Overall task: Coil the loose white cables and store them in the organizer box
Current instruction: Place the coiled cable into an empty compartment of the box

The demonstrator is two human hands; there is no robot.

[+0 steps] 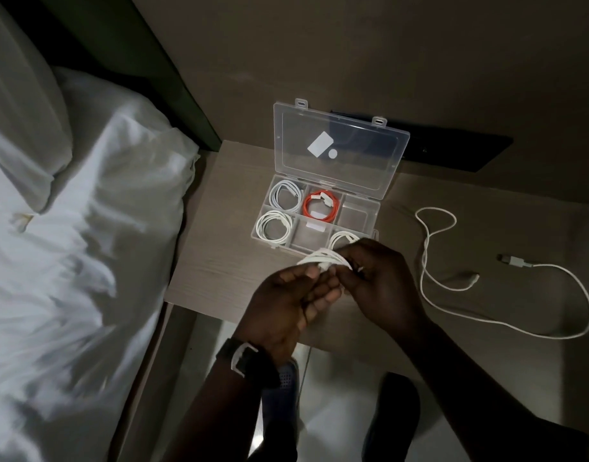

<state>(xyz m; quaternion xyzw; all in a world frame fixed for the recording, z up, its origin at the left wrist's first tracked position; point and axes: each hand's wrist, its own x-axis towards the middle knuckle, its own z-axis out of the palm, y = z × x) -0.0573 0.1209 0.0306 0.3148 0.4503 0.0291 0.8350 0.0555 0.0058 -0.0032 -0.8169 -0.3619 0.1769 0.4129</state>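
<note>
Two hands are closed on one white coil (323, 260), which is held in the air just in front of the box's near wall. The coil is pinched between thumb and fingertips of the left hand (286, 306) at its near side; the remaining fingers (326, 295) are curled under it. The right hand (378, 278) is wrapped over the coil's right end, fingers bent tight on it. A dark watch (250, 361) with a pale buckle is worn on the left wrist. Behind the hands, a clear box (373, 216) of six compartments is seen on a pale table (213, 261), lid (339, 145) open and leaning back toward the wall. White coils are stored in the back left compartment (286, 195), the front left (275, 227) and the front right (343, 240), the last partly hidden by the right hand. An orange coil (321, 206) is lodged in the back middle compartment. Front middle and back right compartments are seen without cables. One loose cable (506, 320) is spread on the table to the right of the hands, well apart from the box, uncoiled, with a plug (509, 260) at its upper end. White bedding (86, 228) is noted at left.
</note>
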